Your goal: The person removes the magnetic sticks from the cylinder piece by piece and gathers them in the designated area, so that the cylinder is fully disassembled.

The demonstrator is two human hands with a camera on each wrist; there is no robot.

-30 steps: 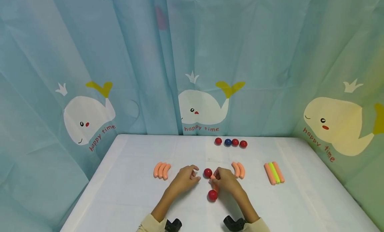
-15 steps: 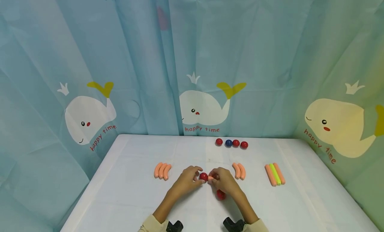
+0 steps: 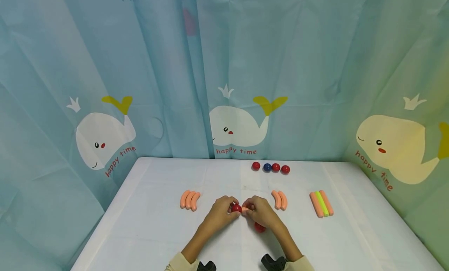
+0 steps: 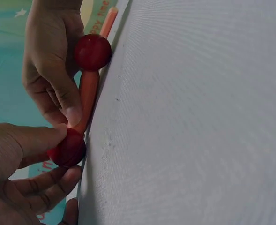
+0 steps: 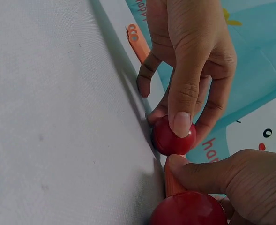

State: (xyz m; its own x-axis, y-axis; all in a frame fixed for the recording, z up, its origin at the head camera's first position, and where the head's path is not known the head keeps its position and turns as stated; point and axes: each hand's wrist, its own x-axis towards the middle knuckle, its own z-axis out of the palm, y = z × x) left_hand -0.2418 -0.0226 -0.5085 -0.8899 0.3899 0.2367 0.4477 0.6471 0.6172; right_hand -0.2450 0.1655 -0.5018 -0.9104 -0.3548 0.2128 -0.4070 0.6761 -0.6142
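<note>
My left hand point(image 3: 221, 212) pinches a red ball point(image 3: 236, 208) between thumb and fingers. Close beside it, my right hand point(image 3: 260, 210) grips a short orange stick point(image 4: 87, 98), whose end meets that ball in both wrist views. At the stick's other end sits a second red ball point(image 3: 259, 227), partly covered by the right hand in the head view; in the right wrist view this second ball point(image 5: 189, 210) is cut by the lower edge. Whether the stick's tip enters the left-hand ball cannot be seen.
On the white table point(image 3: 140, 232) lie curved orange pieces at left point(image 3: 190, 200) and a curved pair point(image 3: 279, 200) right of the hands. Farther right are straight orange sticks point(image 3: 316, 205) around a green stick point(image 3: 323, 203). Red balls point(image 3: 256, 166) and a blue ball point(image 3: 267, 167) line the back.
My left hand has moved right and taken hold of the far red ball. The orange stick has turned toward it, and the second ball has swung right with the stick.
</note>
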